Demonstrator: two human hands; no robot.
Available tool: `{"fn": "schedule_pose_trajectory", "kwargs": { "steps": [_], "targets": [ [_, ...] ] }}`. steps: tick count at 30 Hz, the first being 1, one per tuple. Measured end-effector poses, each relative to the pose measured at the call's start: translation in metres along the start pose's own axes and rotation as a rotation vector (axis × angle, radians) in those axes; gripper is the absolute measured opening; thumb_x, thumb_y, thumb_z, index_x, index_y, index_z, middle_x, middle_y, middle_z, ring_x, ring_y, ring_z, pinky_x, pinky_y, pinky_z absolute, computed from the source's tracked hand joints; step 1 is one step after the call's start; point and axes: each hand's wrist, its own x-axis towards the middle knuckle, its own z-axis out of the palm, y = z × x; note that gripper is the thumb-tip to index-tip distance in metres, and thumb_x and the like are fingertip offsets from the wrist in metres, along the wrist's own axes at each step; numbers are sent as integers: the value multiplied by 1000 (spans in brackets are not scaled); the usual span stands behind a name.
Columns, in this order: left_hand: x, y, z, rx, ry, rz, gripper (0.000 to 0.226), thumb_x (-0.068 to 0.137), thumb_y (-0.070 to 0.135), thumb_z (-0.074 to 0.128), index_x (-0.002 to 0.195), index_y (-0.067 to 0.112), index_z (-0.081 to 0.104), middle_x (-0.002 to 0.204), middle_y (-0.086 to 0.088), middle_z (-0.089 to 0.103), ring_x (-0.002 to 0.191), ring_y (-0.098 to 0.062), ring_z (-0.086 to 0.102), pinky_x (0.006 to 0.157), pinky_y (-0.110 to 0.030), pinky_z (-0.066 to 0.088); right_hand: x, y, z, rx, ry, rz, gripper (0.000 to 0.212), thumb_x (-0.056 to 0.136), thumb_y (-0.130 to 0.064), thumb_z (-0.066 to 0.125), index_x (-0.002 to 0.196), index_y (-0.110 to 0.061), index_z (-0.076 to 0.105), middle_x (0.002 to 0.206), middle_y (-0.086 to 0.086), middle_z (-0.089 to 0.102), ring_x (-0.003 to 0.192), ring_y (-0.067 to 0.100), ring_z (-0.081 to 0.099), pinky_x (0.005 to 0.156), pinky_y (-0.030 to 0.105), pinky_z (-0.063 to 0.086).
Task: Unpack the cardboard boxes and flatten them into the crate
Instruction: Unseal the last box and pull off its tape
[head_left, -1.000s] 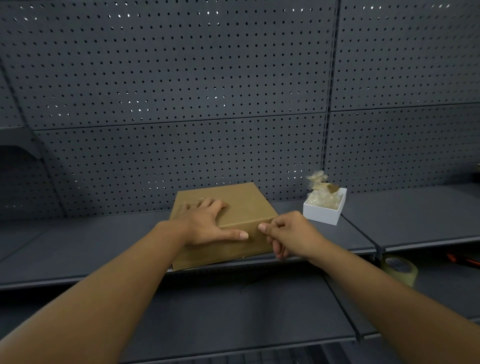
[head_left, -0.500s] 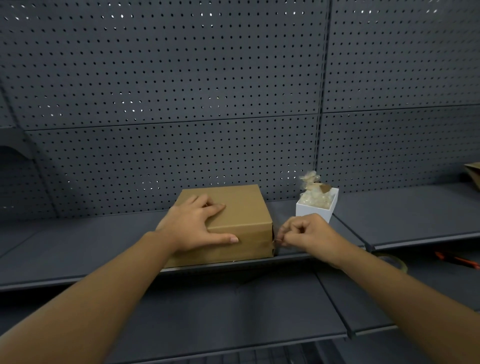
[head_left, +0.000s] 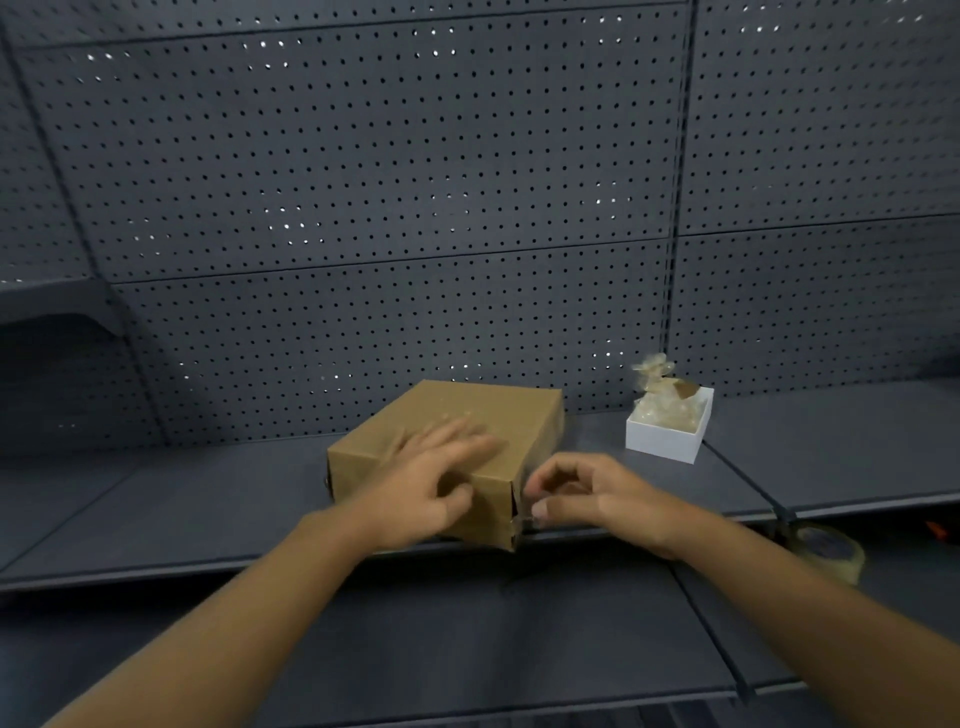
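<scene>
We press our left hand (head_left: 431, 478) flat on the cardboard box (head_left: 467, 415) at the shelf (head_left: 156, 514) front edge; our right hand (head_left: 587, 499), fingers curled, pinches at its corner; what it holds, we cannot tell.

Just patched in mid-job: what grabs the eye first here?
The brown cardboard box at the front edge of the grey shelf, turned corner-on, with the left hand flat on top and the right hand curled at its near corner. To its right, a small white box holds crumpled clear wrapping.

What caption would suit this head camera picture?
Left hand rests on a closed cardboard box on a grey shelf; right hand picks at its corner.
</scene>
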Motion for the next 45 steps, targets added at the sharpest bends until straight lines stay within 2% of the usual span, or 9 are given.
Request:
{"fn": "schedule_pose_trajectory", "kwargs": {
  "steps": [5,13,20,24,27,32,36,39,45],
  "targets": [
    [-5,20,23,129,107,-125,84,88,91,19,159,48,24,169,17,14,157,-7,0,113,-59,-32,11,-5,11,-34,74,-23,14,94,6,60,93,-7,68,91,10,74,91,23,70,94,42,56],
    [-8,12,15,105,239,-97,76,87,84,28,151,45,38,148,25,35,146,-6,24,120,-62,-18,26,-31,30,124,212,9,19,96,11,46,88,-3,55,73,17,69,68,24,66,70,36,55],
    [-8,5,-24,-255,440,-79,45,89,69,43,123,41,56,121,28,48,122,9,43,126,-45,9,51,-87,38,391,196,64,23,98,7,38,88,-7,54,67,9,60,61,21,55,63,34,47],
    [-8,-8,-45,-473,479,-90,27,91,53,49,108,34,59,110,14,59,104,-1,56,94,-36,46,62,-115,29,466,246,23,26,94,8,37,98,-6,59,66,10,54,56,22,53,57,36,48],
    [-9,-17,-67,-619,516,-163,24,95,48,49,102,28,60,97,9,63,88,-5,59,77,-28,46,70,-131,11,479,258,-51,38,90,10,32,99,-3,67,70,10,53,62,21,51,64,37,47],
    [3,-36,-79,-489,547,-214,17,108,24,48,116,26,63,113,11,63,100,2,58,81,-16,45,85,-142,24,215,158,-33,38,87,7,35,88,-2,72,78,19,60,74,32,64,83,50,56],
    [25,-40,-72,-323,643,-268,27,107,10,43,124,23,60,129,10,47,111,-8,54,92,-25,44,105,-141,32,303,163,-42,25,74,-23,52,80,-10,73,88,16,67,85,33,73,92,48,56],
    [40,-32,-66,-301,674,-325,24,109,24,40,126,25,57,137,9,42,119,-19,52,97,-42,50,117,-141,32,292,138,-129,28,72,-31,54,81,-10,69,85,7,65,91,26,67,96,44,53],
    [73,-24,-60,113,656,-339,47,111,46,30,144,20,50,169,-10,23,158,-32,15,125,-49,25,138,-139,12,287,68,-220,59,93,-64,45,85,-9,64,93,8,64,99,22,62,105,40,51]
  ]
}}
